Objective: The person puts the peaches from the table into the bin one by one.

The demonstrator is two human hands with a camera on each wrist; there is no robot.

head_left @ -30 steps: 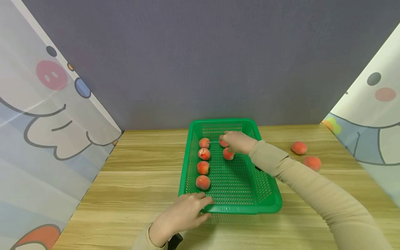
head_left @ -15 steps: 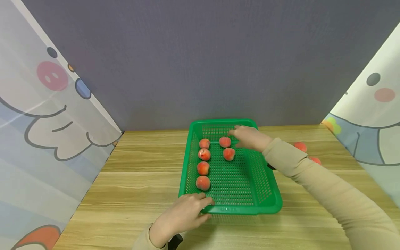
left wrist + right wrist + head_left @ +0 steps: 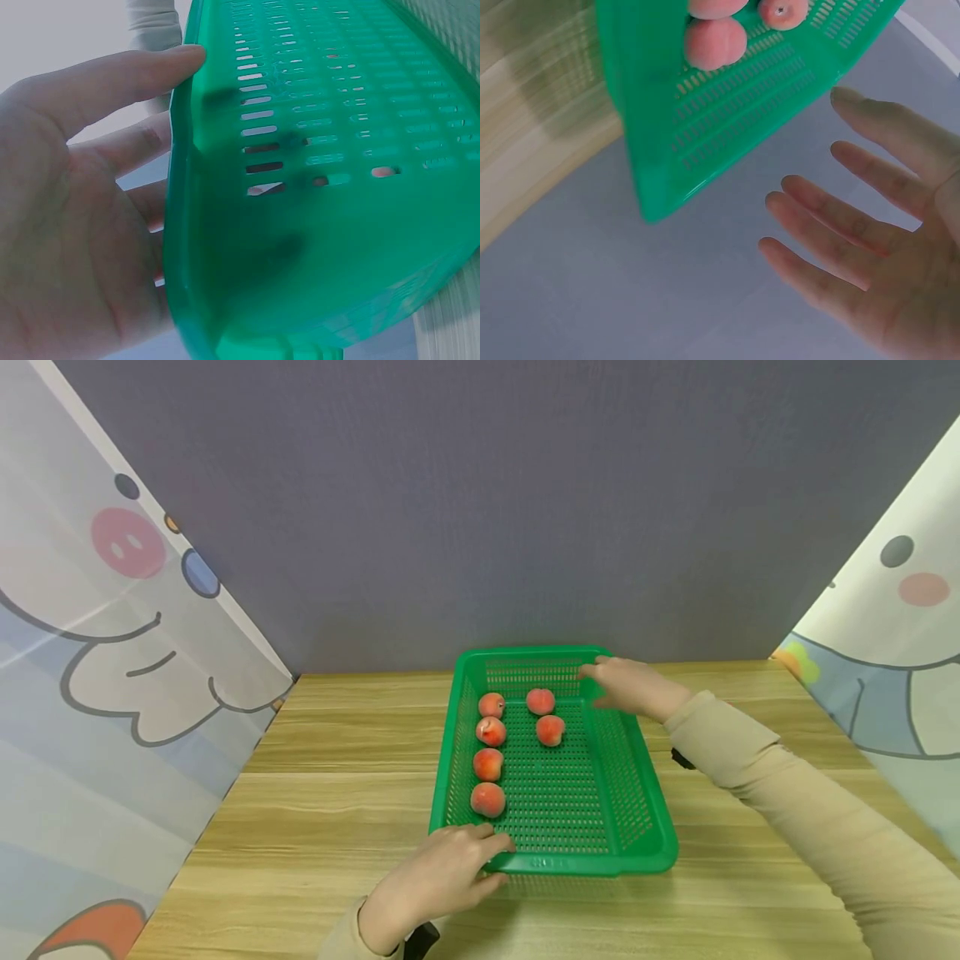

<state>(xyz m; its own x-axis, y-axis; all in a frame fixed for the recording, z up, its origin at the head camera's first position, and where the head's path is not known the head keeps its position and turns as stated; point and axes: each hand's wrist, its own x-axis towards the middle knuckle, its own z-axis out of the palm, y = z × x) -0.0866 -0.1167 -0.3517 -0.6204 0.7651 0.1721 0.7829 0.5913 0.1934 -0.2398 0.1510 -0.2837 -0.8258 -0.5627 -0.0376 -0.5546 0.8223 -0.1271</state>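
Observation:
A green plastic basket (image 3: 570, 863) stands on the table, with peaches inside in two columns. Several line its left side, among them a peach (image 3: 488, 764) in the column's middle; two more, including a nearer peach (image 3: 551, 731), lie to their right at the far end. My left hand (image 3: 448, 872) grips the basket's near rim at its left corner, the thumb on one face and the fingers behind the other in the left wrist view. My right hand (image 3: 632, 685) hovers at the far right rim, its fingers spread and holding nothing in the right wrist view.
The wooden table (image 3: 345, 793) extends on both sides of the basket and meets a grey wall (image 3: 480, 527) at the back. Cartoon-printed curtains (image 3: 97, 677) flank it. My right sleeve (image 3: 795, 793) covers most of the table's right side, including the peaches there.
My right hand has let go of the far peach in the second column and moved right, out over the basket's rim. My left hand has stayed at the near rim.

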